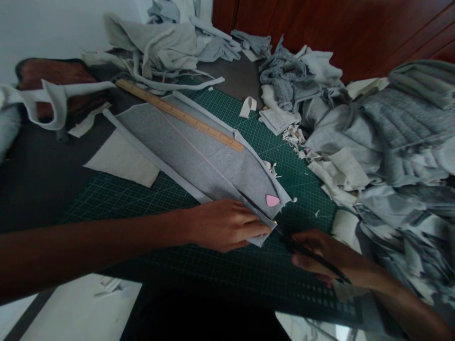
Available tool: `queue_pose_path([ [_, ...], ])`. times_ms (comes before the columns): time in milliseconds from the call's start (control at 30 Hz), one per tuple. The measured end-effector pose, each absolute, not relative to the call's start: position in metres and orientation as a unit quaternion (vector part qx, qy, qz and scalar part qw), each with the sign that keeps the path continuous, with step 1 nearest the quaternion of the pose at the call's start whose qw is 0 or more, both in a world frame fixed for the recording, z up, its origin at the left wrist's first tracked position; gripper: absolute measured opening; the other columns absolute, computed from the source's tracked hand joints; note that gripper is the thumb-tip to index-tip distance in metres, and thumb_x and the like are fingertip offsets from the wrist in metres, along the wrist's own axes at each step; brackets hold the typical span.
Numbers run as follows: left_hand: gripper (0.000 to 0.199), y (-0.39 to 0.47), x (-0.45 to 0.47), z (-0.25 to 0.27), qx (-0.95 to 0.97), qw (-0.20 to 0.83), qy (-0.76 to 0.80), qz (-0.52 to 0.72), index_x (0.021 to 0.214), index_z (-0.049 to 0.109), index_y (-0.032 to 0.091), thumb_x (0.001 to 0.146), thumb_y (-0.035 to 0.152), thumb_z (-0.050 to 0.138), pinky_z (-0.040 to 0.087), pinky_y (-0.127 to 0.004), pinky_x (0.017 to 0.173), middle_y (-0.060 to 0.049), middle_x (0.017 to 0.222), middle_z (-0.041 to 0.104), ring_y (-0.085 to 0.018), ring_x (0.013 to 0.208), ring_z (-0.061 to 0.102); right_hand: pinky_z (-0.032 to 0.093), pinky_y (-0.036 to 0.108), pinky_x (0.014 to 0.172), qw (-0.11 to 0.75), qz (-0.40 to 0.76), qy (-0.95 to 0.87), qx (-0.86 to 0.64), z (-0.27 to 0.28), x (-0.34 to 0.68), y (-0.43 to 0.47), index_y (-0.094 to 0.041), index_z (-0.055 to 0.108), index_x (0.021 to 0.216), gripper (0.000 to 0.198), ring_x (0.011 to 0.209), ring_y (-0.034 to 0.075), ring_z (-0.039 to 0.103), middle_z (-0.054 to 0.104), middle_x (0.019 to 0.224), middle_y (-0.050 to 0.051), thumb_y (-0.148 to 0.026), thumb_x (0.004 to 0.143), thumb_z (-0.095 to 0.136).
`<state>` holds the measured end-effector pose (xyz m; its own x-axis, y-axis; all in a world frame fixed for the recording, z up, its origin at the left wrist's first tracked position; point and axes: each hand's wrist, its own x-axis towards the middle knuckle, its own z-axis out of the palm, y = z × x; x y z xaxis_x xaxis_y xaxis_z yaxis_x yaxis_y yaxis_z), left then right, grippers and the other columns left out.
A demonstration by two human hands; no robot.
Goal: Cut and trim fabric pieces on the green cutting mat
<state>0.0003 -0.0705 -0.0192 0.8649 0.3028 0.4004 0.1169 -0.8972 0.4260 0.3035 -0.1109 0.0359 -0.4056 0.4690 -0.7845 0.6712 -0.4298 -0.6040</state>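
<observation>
With your left hand (227, 225) palm-down on the cloth (177, 154) on the mat (106, 199) (pinch: cannot tell) and right hand (337, 258) gripping scissors (313, 255), hold the cloth flat and align blades with the pink line (203, 155).

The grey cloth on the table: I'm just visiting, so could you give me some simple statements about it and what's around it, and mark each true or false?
1. The right hand holds scissors. True.
2. The left hand is lifted clear of the grey cloth. False: it lies on the cloth.
3. The wooden ruler lies on the cloth. True.
4. The pink piece sits on top of the ruler. False: it lies on the cloth, apart from the ruler.
5. The mat under the cloth is plain red. False: it is green with grid lines.
6. A heap of fabric is on the right side of the picture. True.
</observation>
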Motion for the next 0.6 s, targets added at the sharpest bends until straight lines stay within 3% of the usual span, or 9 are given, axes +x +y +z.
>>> queue_pose_path([
  [267, 0.034, -0.0710, 0.0002, -0.0190, 0.945, 0.202, 0.105, 0.233, 0.131, 0.062, 0.010, 0.097, 0.018, 0.063, 0.060, -0.039, 0.091, -0.012, 0.111, 0.077, -0.024, 0.099, 0.074, 0.031, 0.019, 0.043, 0.077, -0.647, 0.528, 0.544, 0.0353, 0.3069, -0.1113, -0.020, 0.058, 0.076, 0.056, 0.049, 0.007, 0.040, 0.047, 0.060, -0.006, -0.073, 0.085, 0.072],
  [600, 0.033, -0.0709, 0.0001, -0.0177, 0.950, 0.213, 0.118, 0.198, 0.133, 0.061, 0.014, 0.100, 0.019, 0.060, 0.058, -0.038, 0.095, -0.011, 0.114, 0.078, -0.024, 0.103, 0.073, 0.032, 0.019, 0.042, 0.089, -0.647, 0.533, 0.538, 0.0349, 0.3049, -0.1094, -0.020, 0.054, 0.076, 0.060, 0.046, 0.006, 0.039, 0.046, 0.059, -0.006, -0.078, 0.083, 0.069],
])
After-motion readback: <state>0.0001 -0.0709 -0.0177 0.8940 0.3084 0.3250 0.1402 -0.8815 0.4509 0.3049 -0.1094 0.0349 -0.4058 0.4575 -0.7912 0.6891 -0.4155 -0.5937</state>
